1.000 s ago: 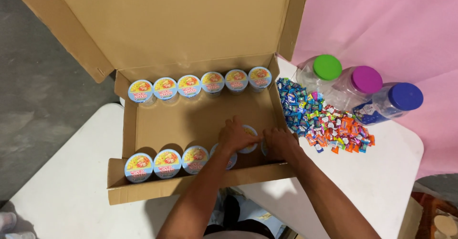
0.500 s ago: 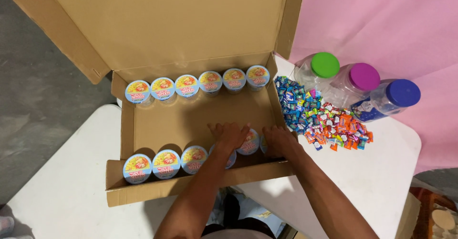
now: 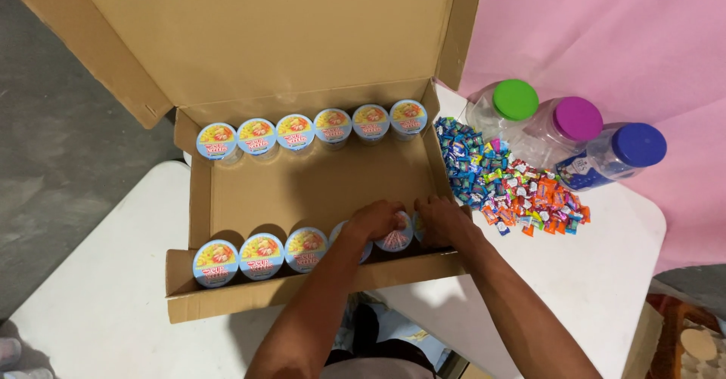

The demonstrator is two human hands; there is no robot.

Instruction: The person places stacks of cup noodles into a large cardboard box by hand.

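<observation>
Both hands (image 3: 408,224) seemingly grip noodle cups (image 3: 397,237) in the cardboard box (image 3: 302,190)

- Cardboard box (image 3: 302,190): plain brown inside and out, flaps included.
- Noodle cups (image 3: 314,126): light-blue lid rims; each lid centre shows a yellow-and-orange picture with red lettering. The same pattern repeats on both rows.
- Surface (image 3: 98,303): plain white.
- Backdrop (image 3: 605,39): plain pink.
- Candy pile (image 3: 507,179): blue and white wrappers at the far end; orange, red, pink, green and yellow wrappers mixed at the near end.
- Clear jars: one green lid (image 3: 515,99), one magenta lid (image 3: 578,117), one deep-blue lid (image 3: 639,144); the last jar carries a blue label.
- Floor (image 3: 68,160): mottled grey.
</observation>
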